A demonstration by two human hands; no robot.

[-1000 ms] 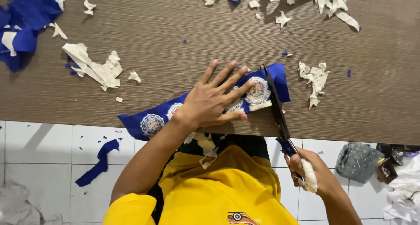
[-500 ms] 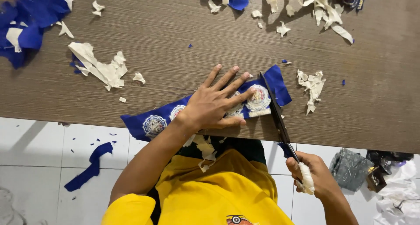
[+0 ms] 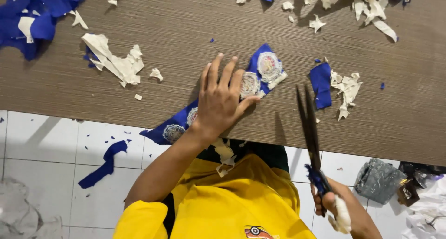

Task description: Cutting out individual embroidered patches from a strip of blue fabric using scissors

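Note:
My left hand (image 3: 222, 97) lies flat, fingers spread, on a blue strip (image 3: 218, 99) printed with round white emblems, pressing it to the brown wooden table (image 3: 186, 43). The strip hangs over the table's near edge. My right hand (image 3: 341, 209) holds black scissors (image 3: 309, 127) with blue handles. Their blades point away from me, nearly closed, to the right of the strip and clear of it. A small cut-off blue piece (image 3: 321, 83) lies on the table just beyond the scissor tips.
White and cream paper scraps (image 3: 114, 62) litter the table, with a blue pile (image 3: 32, 16) at far left and more scraps (image 3: 346, 88) at right. A blue offcut (image 3: 104, 164) lies on the white tiled floor. Crumpled plastic (image 3: 378, 181) sits at right.
The scissors have pulled back from the strip to the right. A blue end piece now lies apart from the strip. My left hand has shifted with the strip toward the left.

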